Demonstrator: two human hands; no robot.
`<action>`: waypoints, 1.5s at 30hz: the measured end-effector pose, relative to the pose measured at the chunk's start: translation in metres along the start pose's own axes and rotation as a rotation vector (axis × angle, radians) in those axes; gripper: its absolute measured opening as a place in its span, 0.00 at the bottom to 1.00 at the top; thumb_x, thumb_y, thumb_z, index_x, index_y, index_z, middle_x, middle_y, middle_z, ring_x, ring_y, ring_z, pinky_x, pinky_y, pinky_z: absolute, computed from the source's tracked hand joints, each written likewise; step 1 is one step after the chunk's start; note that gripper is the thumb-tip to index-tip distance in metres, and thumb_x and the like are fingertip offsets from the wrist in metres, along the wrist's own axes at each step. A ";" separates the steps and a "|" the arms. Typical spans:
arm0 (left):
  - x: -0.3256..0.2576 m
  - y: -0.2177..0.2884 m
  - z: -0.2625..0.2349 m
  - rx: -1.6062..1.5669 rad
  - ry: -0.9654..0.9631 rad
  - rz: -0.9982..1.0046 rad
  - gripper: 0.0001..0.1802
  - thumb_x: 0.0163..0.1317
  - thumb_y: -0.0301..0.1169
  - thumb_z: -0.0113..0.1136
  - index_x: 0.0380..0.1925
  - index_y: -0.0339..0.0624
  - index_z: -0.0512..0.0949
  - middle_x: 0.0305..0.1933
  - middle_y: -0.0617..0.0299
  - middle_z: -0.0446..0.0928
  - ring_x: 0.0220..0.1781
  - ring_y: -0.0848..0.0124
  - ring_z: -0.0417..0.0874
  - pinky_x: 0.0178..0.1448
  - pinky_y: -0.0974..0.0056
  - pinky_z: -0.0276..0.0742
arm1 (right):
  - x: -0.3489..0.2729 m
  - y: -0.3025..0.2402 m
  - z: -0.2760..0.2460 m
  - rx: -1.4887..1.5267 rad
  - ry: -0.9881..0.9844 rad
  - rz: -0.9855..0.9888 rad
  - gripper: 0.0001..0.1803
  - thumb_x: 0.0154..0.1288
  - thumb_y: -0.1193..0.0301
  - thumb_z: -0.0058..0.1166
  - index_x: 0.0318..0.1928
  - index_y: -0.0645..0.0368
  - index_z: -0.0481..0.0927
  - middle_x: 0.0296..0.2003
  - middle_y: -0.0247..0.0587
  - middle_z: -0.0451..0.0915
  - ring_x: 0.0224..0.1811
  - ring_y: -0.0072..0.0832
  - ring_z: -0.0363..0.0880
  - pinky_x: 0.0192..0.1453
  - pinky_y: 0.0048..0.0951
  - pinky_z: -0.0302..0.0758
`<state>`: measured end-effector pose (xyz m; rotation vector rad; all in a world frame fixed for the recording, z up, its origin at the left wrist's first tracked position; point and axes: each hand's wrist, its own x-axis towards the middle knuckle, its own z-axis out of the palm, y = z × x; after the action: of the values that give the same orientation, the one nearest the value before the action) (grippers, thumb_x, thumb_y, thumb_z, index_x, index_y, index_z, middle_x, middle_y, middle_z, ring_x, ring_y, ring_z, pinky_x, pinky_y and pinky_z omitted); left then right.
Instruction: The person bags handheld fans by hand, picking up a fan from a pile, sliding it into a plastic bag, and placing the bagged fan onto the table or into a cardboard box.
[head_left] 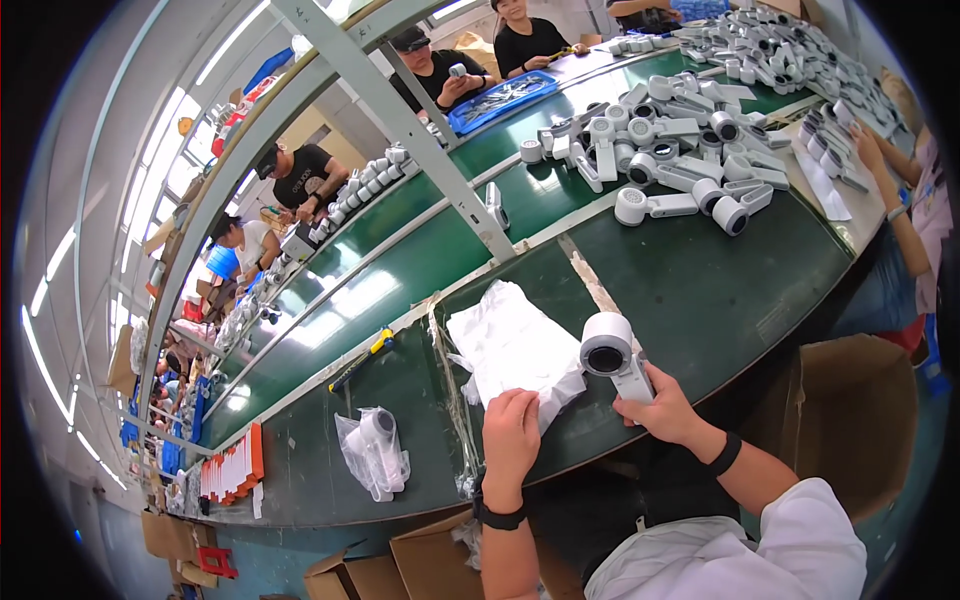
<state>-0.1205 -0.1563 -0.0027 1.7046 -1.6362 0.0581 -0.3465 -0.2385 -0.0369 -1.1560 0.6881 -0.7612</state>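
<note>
Right hand [662,405] grips one white device [612,352]; left hand [510,425] presses one bag stack [512,345].

Worktop [700,290] runs L to R in front of the person. Near edge, centre: stack of plastic bags [510,345], left hand [510,435] on its near end. Just R of stack: handheld device [612,358] in right hand [665,410]. L of stack: bagged device [372,450] on worktop; screwdriver [362,357] behind it. Far R: pile of devices [680,150]. Cardboard box [850,420] R of person, below worktop edge.
</note>
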 end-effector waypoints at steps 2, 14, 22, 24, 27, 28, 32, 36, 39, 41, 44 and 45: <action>0.000 0.003 0.000 -0.022 0.054 -0.075 0.06 0.58 0.25 0.61 0.36 0.36 0.81 0.37 0.52 0.80 0.41 0.53 0.79 0.45 0.56 0.75 | 0.000 -0.001 0.001 0.021 0.011 -0.010 0.20 0.58 0.72 0.62 0.49 0.62 0.71 0.32 0.35 0.77 0.29 0.20 0.77 0.34 0.25 0.76; 0.003 0.003 -0.006 -0.175 0.112 -0.308 0.08 0.65 0.26 0.58 0.39 0.31 0.81 0.30 0.56 0.83 0.29 0.75 0.80 0.36 0.71 0.75 | -0.002 0.004 0.001 -0.062 0.054 -0.037 0.18 0.58 0.68 0.62 0.46 0.61 0.73 0.32 0.35 0.78 0.30 0.20 0.78 0.36 0.26 0.75; -0.006 0.014 0.000 -0.400 0.076 -0.462 0.08 0.64 0.27 0.61 0.40 0.33 0.81 0.31 0.66 0.80 0.31 0.80 0.78 0.36 0.75 0.72 | -0.017 -0.002 0.019 -0.046 0.092 -0.146 0.19 0.58 0.67 0.63 0.47 0.61 0.74 0.33 0.36 0.79 0.31 0.20 0.78 0.35 0.25 0.75; -0.006 0.015 0.002 -0.391 0.145 -0.448 0.08 0.64 0.26 0.62 0.39 0.33 0.81 0.31 0.66 0.80 0.31 0.81 0.77 0.36 0.75 0.72 | -0.027 -0.022 0.027 0.062 0.036 -0.058 0.17 0.61 0.69 0.62 0.47 0.61 0.73 0.33 0.36 0.79 0.29 0.19 0.77 0.33 0.23 0.75; -0.004 0.019 0.004 -0.344 0.181 -0.351 0.07 0.63 0.26 0.62 0.38 0.33 0.81 0.31 0.66 0.80 0.30 0.81 0.77 0.36 0.76 0.72 | -0.035 -0.027 0.019 0.164 -0.183 0.036 0.15 0.63 0.70 0.59 0.48 0.60 0.73 0.32 0.36 0.79 0.26 0.19 0.76 0.31 0.22 0.74; -0.004 0.021 0.003 -0.298 0.152 -0.274 0.06 0.63 0.25 0.62 0.37 0.33 0.81 0.30 0.66 0.80 0.30 0.81 0.76 0.36 0.76 0.71 | -0.037 -0.027 0.015 0.164 -0.183 0.036 0.15 0.63 0.70 0.59 0.48 0.60 0.73 0.32 0.36 0.79 0.26 0.19 0.76 0.31 0.22 0.74; -0.007 0.022 0.002 -0.502 0.144 -0.433 0.07 0.62 0.25 0.64 0.38 0.32 0.81 0.30 0.66 0.80 0.29 0.82 0.76 0.35 0.76 0.71 | -0.044 -0.030 0.001 0.105 -0.516 0.183 0.26 0.64 0.73 0.59 0.61 0.60 0.66 0.32 0.38 0.81 0.24 0.21 0.77 0.30 0.23 0.74; -0.007 0.017 -0.003 -0.634 0.025 -0.557 0.09 0.62 0.25 0.64 0.39 0.30 0.81 0.32 0.65 0.81 0.32 0.80 0.78 0.37 0.76 0.72 | -0.034 -0.044 0.001 -0.207 -0.643 0.244 0.42 0.65 0.70 0.58 0.73 0.52 0.48 0.33 0.37 0.81 0.24 0.20 0.76 0.30 0.23 0.75; -0.007 0.016 -0.007 -0.647 -0.007 -0.536 0.08 0.63 0.23 0.62 0.40 0.30 0.81 0.33 0.64 0.81 0.33 0.80 0.79 0.39 0.74 0.74 | -0.026 -0.049 0.003 -0.320 -0.571 0.227 0.45 0.65 0.63 0.56 0.75 0.52 0.44 0.30 0.39 0.81 0.21 0.24 0.75 0.30 0.25 0.75; -0.009 0.016 -0.009 -0.650 -0.003 -0.541 0.08 0.64 0.23 0.62 0.40 0.30 0.81 0.33 0.64 0.81 0.33 0.80 0.79 0.39 0.75 0.74 | -0.019 -0.040 -0.001 -0.314 -0.566 0.219 0.45 0.65 0.63 0.56 0.75 0.51 0.44 0.31 0.39 0.81 0.22 0.23 0.76 0.29 0.26 0.75; -0.012 0.017 -0.014 -0.704 0.020 -0.581 0.07 0.64 0.23 0.61 0.40 0.30 0.81 0.33 0.63 0.82 0.33 0.80 0.79 0.39 0.75 0.74 | -0.016 -0.037 0.000 -0.260 -0.573 0.251 0.41 0.65 0.66 0.56 0.74 0.53 0.49 0.36 0.40 0.81 0.27 0.22 0.77 0.32 0.26 0.76; -0.012 0.018 -0.016 -0.757 0.037 -0.613 0.07 0.64 0.23 0.61 0.41 0.31 0.80 0.33 0.63 0.82 0.33 0.80 0.79 0.39 0.75 0.73 | -0.017 -0.026 0.001 -0.038 -0.538 0.210 0.37 0.65 0.69 0.56 0.71 0.55 0.53 0.38 0.40 0.81 0.29 0.22 0.77 0.34 0.26 0.76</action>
<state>-0.1311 -0.1354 0.0108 1.4864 -0.8613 -0.7265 -0.3601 -0.2300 -0.0103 -1.2310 0.3620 -0.2391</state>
